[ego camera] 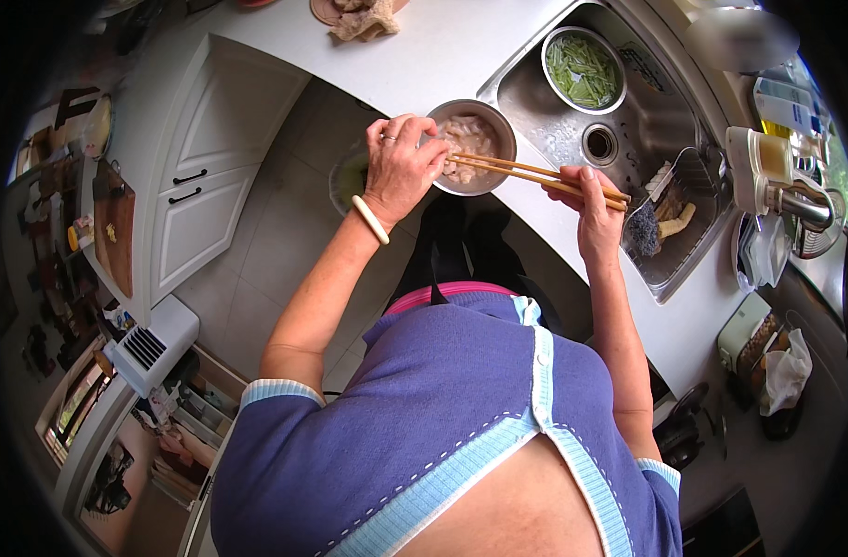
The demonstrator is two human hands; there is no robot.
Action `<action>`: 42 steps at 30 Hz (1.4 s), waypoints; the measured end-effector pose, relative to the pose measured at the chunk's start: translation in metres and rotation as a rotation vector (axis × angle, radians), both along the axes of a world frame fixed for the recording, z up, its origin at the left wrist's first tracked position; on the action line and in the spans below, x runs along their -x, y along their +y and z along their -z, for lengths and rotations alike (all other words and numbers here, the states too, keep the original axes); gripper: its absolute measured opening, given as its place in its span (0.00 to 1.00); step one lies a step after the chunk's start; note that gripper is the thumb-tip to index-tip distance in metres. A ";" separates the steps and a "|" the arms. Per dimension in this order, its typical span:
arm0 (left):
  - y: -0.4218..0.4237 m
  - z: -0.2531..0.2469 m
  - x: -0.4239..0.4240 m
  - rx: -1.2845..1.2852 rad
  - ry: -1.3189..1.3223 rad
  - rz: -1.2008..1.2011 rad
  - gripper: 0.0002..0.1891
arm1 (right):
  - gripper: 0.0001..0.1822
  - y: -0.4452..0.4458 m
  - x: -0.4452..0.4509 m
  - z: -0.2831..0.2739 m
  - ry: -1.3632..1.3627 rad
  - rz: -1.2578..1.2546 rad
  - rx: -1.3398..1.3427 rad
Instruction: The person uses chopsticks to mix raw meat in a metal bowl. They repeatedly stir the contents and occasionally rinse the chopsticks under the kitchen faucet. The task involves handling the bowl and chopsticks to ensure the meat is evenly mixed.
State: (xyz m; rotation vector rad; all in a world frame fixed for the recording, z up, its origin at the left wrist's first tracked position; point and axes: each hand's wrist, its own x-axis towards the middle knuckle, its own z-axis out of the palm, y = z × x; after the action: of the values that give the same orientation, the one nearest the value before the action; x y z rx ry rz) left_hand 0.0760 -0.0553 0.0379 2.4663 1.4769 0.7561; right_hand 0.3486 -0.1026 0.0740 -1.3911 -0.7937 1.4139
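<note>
A round metal bowl [509, 132] with pale, wet raw meat pieces [469, 136] in it sits at the counter's edge, in front of my body. At the bowl's left rim is my left hand [408, 157], thumb and fingers bent together over the rim; whether they pinch something small cannot be told. My right hand [592, 202] grips a pair of wooden chopsticks [535, 175] near their thick ends. Their thin tips reach over the bowl, close to my left fingertips.
Right of the bowl lies a steel sink [546, 129] holding a bowl of cut greens in water [583, 69] and a wire rack [699, 167] with scrubbers. A faucet [800, 205] stands beyond. A cloth [368, 21] lies on the far counter; a cutting board [114, 230] is at left.
</note>
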 end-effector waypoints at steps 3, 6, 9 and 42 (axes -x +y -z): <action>0.002 0.002 -0.001 0.002 0.007 0.002 0.06 | 0.19 0.001 0.001 -0.002 -0.007 -0.007 -0.004; 0.004 0.003 -0.002 0.000 -0.011 -0.021 0.07 | 0.19 0.002 0.002 -0.006 -0.012 -0.012 -0.013; 0.005 0.005 0.000 0.013 -0.083 -0.097 0.07 | 0.19 0.004 0.001 -0.006 -0.023 -0.003 -0.013; 0.007 -0.002 0.007 0.091 -0.008 0.081 0.05 | 0.19 0.000 -0.004 -0.009 -0.030 -0.057 -0.061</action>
State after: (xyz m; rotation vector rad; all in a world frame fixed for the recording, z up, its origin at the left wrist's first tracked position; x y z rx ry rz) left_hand 0.0690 -0.0483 0.0397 2.4362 1.3685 0.6676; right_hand 0.3529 -0.1031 0.0830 -1.3551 -0.8950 1.4044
